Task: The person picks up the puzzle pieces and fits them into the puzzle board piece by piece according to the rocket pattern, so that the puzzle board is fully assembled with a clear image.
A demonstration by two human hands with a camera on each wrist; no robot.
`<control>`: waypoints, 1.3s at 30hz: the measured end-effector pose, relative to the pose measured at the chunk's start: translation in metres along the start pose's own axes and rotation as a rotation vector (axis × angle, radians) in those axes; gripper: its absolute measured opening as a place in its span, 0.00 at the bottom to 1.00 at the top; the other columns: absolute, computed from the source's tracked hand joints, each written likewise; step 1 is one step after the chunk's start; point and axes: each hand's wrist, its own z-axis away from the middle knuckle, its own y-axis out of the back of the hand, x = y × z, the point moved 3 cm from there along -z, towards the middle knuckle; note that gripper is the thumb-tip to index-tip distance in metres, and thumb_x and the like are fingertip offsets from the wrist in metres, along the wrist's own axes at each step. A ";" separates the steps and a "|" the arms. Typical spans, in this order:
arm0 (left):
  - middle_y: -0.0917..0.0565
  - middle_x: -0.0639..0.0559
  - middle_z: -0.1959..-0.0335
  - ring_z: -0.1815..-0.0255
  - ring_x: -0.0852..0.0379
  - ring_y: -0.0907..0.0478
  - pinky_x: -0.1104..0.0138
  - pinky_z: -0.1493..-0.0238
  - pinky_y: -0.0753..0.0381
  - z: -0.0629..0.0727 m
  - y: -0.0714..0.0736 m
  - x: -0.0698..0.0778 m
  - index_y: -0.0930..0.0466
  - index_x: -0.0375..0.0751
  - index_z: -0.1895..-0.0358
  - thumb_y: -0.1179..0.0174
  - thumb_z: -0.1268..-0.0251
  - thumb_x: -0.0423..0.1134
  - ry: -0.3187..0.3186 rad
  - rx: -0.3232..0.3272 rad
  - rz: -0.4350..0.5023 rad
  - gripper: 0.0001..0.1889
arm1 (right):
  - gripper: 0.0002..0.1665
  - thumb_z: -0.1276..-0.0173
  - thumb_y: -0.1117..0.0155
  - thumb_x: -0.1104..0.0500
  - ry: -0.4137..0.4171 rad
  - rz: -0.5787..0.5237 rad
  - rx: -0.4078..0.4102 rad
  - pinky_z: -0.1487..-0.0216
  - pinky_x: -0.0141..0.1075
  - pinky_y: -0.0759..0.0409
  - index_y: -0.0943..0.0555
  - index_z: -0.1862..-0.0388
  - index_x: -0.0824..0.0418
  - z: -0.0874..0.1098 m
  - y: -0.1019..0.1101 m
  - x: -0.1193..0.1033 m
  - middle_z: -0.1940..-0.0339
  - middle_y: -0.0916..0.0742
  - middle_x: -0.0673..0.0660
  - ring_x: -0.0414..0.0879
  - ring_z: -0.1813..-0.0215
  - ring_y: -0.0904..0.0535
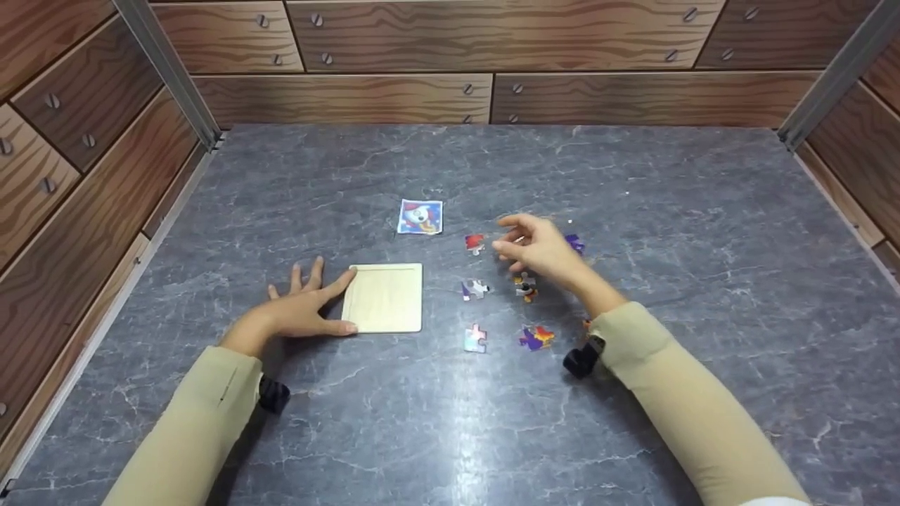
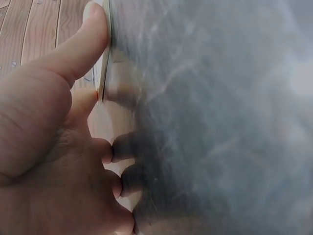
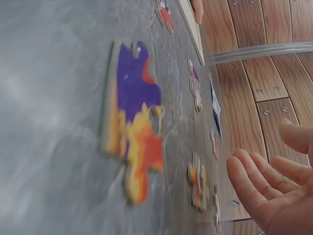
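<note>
My left hand [image 1: 302, 309] lies at the left side of a pale wooden puzzle tray [image 1: 383, 299], fingers spread. Its thumb and index fingertip touch the tray's two left corners, and the other fingers rest on the table. Over the jigsaw pieces hovers my right hand [image 1: 538, 247], fingers loosely bent, with nothing visible between them. Nearest it are a red piece [image 1: 474, 243], a black-and-orange piece [image 1: 525, 288] and a purple piece [image 1: 574, 243]. Closer to me lie a purple-and-orange piece [image 3: 139, 112] and a pale pink-blue piece [image 1: 475, 339].
A small picture card [image 1: 420, 217] lies behind the tray. Between tray and right hand is a white-and-purple piece [image 1: 476, 289]. Another orange piece [image 1: 587, 325] is mostly covered by the right sleeve. Wood-patterned walls [image 1: 394, 35] enclose the grey marbled table [image 1: 337, 422].
</note>
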 end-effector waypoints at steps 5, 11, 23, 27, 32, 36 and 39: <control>0.78 0.34 0.30 0.34 0.30 0.86 0.29 0.48 0.79 0.000 -0.001 0.000 0.65 0.61 0.26 0.47 0.47 0.70 0.003 -0.013 -0.008 0.51 | 0.26 0.30 0.44 0.59 -0.075 0.059 -0.026 0.66 0.42 0.18 0.34 0.36 0.68 -0.011 -0.008 0.000 0.54 0.20 0.69 0.57 0.62 0.19; 0.79 0.33 0.30 0.35 0.30 0.86 0.29 0.49 0.80 0.001 -0.001 0.001 0.66 0.60 0.26 0.48 0.46 0.70 -0.003 -0.014 -0.013 0.50 | 0.28 0.31 0.43 0.57 -0.148 0.106 -0.043 0.69 0.41 0.18 0.34 0.36 0.66 -0.022 -0.015 0.001 0.57 0.21 0.66 0.52 0.67 0.18; 0.79 0.32 0.31 0.36 0.28 0.87 0.29 0.50 0.80 0.003 -0.001 0.001 0.65 0.59 0.25 0.47 0.45 0.68 -0.025 -0.006 0.004 0.49 | 0.28 0.38 0.40 0.68 -0.200 0.160 -0.044 0.80 0.35 0.20 0.33 0.39 0.68 -0.035 -0.026 0.008 0.77 0.22 0.58 0.42 0.84 0.25; 0.78 0.32 0.30 0.37 0.28 0.88 0.29 0.50 0.80 0.001 -0.001 0.002 0.64 0.59 0.25 0.47 0.46 0.69 -0.019 -0.002 0.000 0.50 | 0.27 0.40 0.41 0.70 -0.207 0.182 -0.021 0.83 0.33 0.22 0.31 0.41 0.68 -0.038 -0.026 0.011 0.82 0.24 0.56 0.40 0.87 0.26; 0.78 0.32 0.30 0.37 0.28 0.87 0.28 0.50 0.79 0.000 -0.001 0.001 0.64 0.59 0.25 0.47 0.46 0.69 -0.019 0.002 -0.007 0.50 | 0.24 0.41 0.41 0.71 -0.191 0.223 -0.012 0.88 0.31 0.25 0.30 0.44 0.69 -0.040 -0.029 0.011 0.85 0.26 0.55 0.39 0.89 0.28; 0.77 0.31 0.30 0.37 0.26 0.86 0.28 0.50 0.79 0.000 -0.001 0.002 0.64 0.59 0.25 0.47 0.46 0.69 -0.027 0.012 -0.011 0.50 | 0.19 0.41 0.37 0.69 -0.194 0.274 0.004 0.88 0.31 0.25 0.29 0.50 0.67 -0.041 -0.030 0.010 0.86 0.27 0.54 0.39 0.90 0.29; 0.77 0.31 0.30 0.37 0.26 0.86 0.28 0.50 0.78 0.001 -0.001 0.002 0.64 0.59 0.25 0.47 0.46 0.69 -0.023 0.017 -0.014 0.50 | 0.17 0.42 0.34 0.68 -0.191 0.307 0.004 0.88 0.32 0.25 0.29 0.55 0.67 -0.041 -0.030 0.009 0.85 0.27 0.54 0.39 0.89 0.29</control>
